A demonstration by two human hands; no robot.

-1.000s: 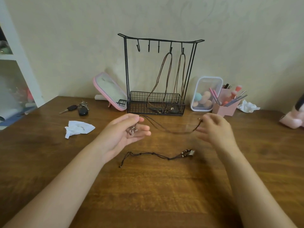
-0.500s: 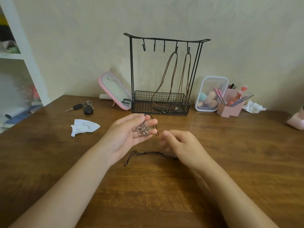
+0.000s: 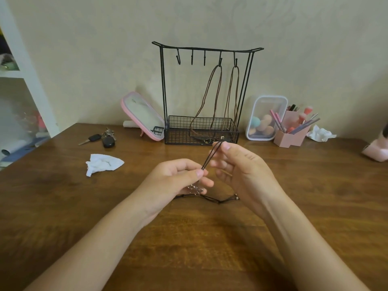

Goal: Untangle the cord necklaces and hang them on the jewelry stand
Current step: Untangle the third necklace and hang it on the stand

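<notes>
Your stand (image 3: 206, 48) is far centre on the table (image 3: 63, 206); two necklaces (image 3: 220, 85) hang at its right, ends in its basket (image 3: 180, 139). Mirror (image 3: 142, 116) just left; keys (image 3: 102, 138) farther left; tissue (image 3: 104, 163) nearer. Box (image 3: 266, 118), holder (image 3: 291, 138) right. Your left hand (image 3: 178, 179) and right hand (image 3: 241, 169), near centre, hold a cord (image 3: 212, 153) between them.

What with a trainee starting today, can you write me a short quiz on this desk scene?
1. True or false: the left hand and the right hand both pinch the black cord necklace.
2. How many hooks of the jewelry stand carry nothing?
3. The brown necklaces hang from: A) the two leftmost hooks, B) the two rightmost hooks, C) the basket rim.

Key: 1 true; 2 three; 3 B.
</notes>
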